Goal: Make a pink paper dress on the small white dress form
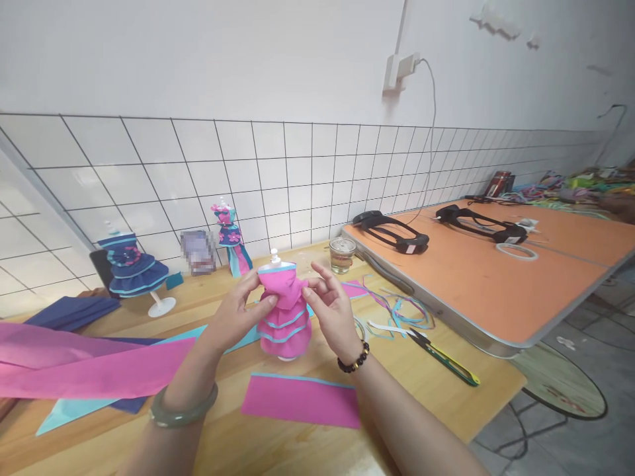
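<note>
A small white dress form stands upright on the wooden table [218, 436], wearing a pink tiered dress [285, 334] with light blue trim. My left hand [243, 311] holds the dress at its left side, thumb across the bodice. On the other side, my right hand [330, 304] pinches a gathered bit of pink fabric between thumb and fingers at the waist. In front of the form lies a flat pink strip [301, 400] with a light blue edge. Long pink fabric [99, 370] lies over blue pieces to the left.
A navy dress on a stand [133, 271] and a small multicoloured dress [231, 238] are at the back. A glass [342, 255], tangled ribbons [407, 314] and green-yellow snips [446, 360] lie right. Beyond is an orange table [476, 284] with black headsets.
</note>
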The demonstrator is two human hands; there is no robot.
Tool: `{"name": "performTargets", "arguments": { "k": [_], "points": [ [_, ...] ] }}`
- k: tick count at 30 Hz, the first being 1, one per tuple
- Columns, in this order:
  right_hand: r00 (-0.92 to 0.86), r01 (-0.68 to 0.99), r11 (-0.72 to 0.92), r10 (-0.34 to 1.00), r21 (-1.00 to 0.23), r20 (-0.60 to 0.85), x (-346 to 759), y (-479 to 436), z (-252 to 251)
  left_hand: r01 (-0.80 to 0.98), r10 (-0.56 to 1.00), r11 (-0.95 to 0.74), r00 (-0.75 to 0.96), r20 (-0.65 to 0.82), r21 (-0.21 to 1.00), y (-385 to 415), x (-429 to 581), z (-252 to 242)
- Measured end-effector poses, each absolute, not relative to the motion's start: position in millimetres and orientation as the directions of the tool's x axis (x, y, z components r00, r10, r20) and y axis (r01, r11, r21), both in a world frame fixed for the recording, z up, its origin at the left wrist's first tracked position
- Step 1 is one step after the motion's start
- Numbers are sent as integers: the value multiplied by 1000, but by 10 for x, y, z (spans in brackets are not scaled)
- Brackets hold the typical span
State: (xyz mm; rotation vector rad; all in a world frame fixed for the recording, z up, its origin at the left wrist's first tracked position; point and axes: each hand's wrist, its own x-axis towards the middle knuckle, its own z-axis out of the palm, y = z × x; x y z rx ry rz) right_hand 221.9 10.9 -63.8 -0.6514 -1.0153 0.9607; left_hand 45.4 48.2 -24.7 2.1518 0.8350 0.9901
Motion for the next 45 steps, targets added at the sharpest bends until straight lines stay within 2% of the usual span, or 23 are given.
{"name": "performTargets", "arguments": {
  "k": [5,14,25,37,45],
  "points": [
    [207,-456,393,919,-798,335,2225,122,-632,265,742,-603,533,406,753,474,450,-268],
    [196,-466,388,922,-796,335,2213,122,-624,389,769,-617,482,419,684,467,477,-276],
    [160,-590,291,956,-753,244,2259,152,-641,245,734,-613,528,427,751,442,494,-243],
    [89,-529,287,955,-799,284,2249,113,-644,254,735,-630,501,458,734,369,532,-181],
    [96,-563,260,963,-785,251,2257,124,-656,225,711,-646,525,468,730,374,523,-170]
  ]
}}
